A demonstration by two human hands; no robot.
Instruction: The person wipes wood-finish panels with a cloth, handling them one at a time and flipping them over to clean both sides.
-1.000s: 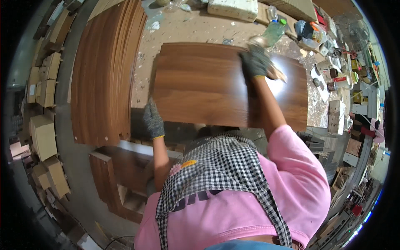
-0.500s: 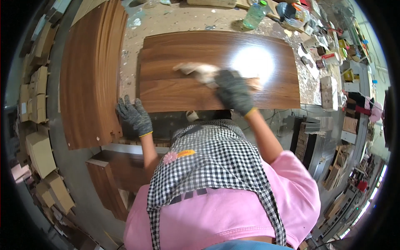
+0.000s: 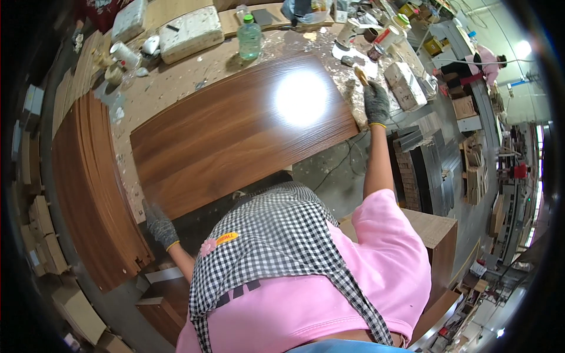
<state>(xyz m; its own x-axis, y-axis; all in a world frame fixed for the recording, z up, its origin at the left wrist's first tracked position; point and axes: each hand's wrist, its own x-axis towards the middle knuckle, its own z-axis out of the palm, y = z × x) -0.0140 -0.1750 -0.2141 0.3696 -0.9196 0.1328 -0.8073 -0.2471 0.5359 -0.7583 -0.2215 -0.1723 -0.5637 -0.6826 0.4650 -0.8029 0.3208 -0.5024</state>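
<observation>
— At the near left corner of the bench, how does the person's left hand sit?

— It is gloved in grey, forearm coming up from below, and it rests at the lower left corner of the wood panel. Whether its grip is closed on the panel's edge or only pressed against it cannot be told, since the fingers are blurred.

— And the right hand?

— The right arm is stretched far out, the elbow nearly straight, the pink sleeve ending above it. The gloved hand lies just past the panel's right end, its grip narrow, closed around a small pale brush-like tool that sticks up from the fist.

— Where does the panel lie relative to the two hands?

— Between them. It lies flat on the bench, slanting, its right end farther away, with a bright glare spot near that end. The left hand is at its near left corner, the right hand beside its far right corner.

— How many things are there?

— One panel on the bench, one green bottle beyond it, two pale blocks at the far edge, and one stack of curved wood panels on the left.
</observation>
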